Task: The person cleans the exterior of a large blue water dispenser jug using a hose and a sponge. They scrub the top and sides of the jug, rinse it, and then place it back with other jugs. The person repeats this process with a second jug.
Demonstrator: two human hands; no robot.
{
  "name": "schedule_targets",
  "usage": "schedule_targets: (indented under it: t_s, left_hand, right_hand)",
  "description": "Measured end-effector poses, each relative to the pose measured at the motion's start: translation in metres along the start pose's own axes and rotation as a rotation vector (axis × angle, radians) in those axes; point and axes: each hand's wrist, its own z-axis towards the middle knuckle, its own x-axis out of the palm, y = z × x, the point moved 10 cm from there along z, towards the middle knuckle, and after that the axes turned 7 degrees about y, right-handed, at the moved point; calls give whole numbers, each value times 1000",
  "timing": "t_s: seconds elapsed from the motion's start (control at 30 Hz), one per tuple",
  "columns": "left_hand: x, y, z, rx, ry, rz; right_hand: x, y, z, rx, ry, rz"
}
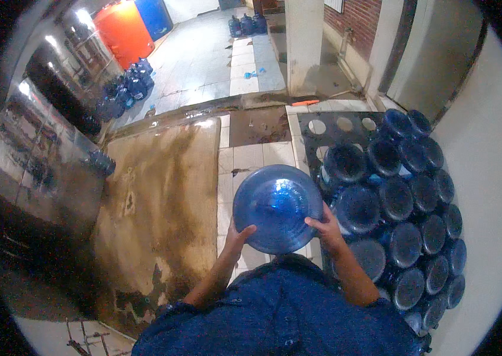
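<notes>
Between both hands I hold a large blue water jug, its round bottom facing up toward me. My left hand grips the jug's near left side, with the thumb lying on the bottom's edge. On the near right side my right hand grips it the same way. The jug's neck is hidden beneath it. To the right, just past my right hand, many more blue jugs stand upside down, packed in rows on a dark rack with round holes.
A stained tan slab lies to the left. Farther off, clustered jugs and several others stand on the tiled floor. An orange tank and a blue tank are at the back left. A pale pillar rises ahead.
</notes>
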Motion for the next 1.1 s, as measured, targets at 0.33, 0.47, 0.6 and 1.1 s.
schedule_targets:
  t_s: [0.33,0.47,0.6,1.1]
  left_hand:
    - [-7,-52,230,-12,68,-52]
    - [0,-55,341,19,189,27]
    - [44,-91,435,-56,330,49]
    - [336,-65,683,163,1168,495]
  right_hand:
    - [-45,58,227,-46,-45,-39]
    - [-72,76,292,-131,-116,32]
    - [-96,112,317,-63,-380,170]
    - [-264,122,325,-460,-1119,485]
